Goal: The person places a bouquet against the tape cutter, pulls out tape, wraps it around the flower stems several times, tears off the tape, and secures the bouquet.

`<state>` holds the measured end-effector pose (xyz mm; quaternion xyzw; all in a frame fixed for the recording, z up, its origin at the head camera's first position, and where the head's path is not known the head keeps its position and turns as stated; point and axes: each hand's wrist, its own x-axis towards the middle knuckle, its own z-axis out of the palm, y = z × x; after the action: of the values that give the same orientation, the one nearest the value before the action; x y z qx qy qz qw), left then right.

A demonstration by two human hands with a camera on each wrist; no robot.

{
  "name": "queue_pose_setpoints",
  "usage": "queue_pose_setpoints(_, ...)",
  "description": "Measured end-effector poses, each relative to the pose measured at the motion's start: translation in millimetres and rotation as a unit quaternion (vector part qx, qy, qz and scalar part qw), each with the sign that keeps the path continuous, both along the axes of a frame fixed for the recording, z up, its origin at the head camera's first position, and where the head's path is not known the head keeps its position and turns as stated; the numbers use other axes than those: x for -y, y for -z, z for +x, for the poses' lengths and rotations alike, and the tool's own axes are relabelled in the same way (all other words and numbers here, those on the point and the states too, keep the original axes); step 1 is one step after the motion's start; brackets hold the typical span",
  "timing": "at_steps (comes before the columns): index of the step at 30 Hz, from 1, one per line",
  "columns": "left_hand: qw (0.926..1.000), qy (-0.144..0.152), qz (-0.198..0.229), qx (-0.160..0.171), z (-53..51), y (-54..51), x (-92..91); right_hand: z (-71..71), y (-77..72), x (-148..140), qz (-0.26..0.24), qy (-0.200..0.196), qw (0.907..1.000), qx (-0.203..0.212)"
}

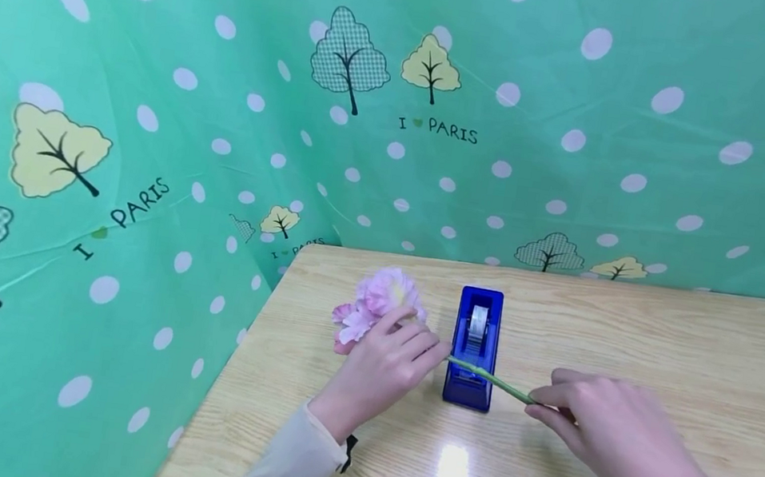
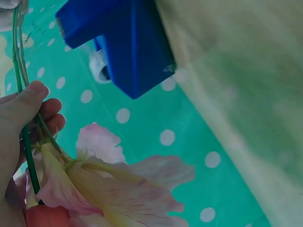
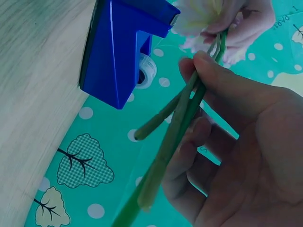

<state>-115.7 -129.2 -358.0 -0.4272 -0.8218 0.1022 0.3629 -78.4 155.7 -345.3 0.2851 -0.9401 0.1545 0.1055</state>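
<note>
Pink artificial flowers with green stems are held between both hands above the table. My left hand grips the stems just below the blossoms; in the left wrist view its thumb lies across them, and a reddish-pink bloom shows at the bottom edge. My right hand pinches the stems farther down, between thumb and index finger. Several cut stem ends stick out past the right hand in the right wrist view. Behind the stems stands a blue tape dispenser with a roll of clear tape.
The wooden table carries the dispenser. A green dotted cloth with printed trees hangs behind the table and along its left side. Light reflects off the table near the front.
</note>
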Motion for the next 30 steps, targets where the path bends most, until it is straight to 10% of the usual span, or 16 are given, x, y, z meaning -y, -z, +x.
queue_pose_setpoints(30,0.9932,-0.024,-0.077,0.084,11.8,27.3,-0.3,-13.8,25.7,-3,0.035,-0.039,0.9910,0.123)
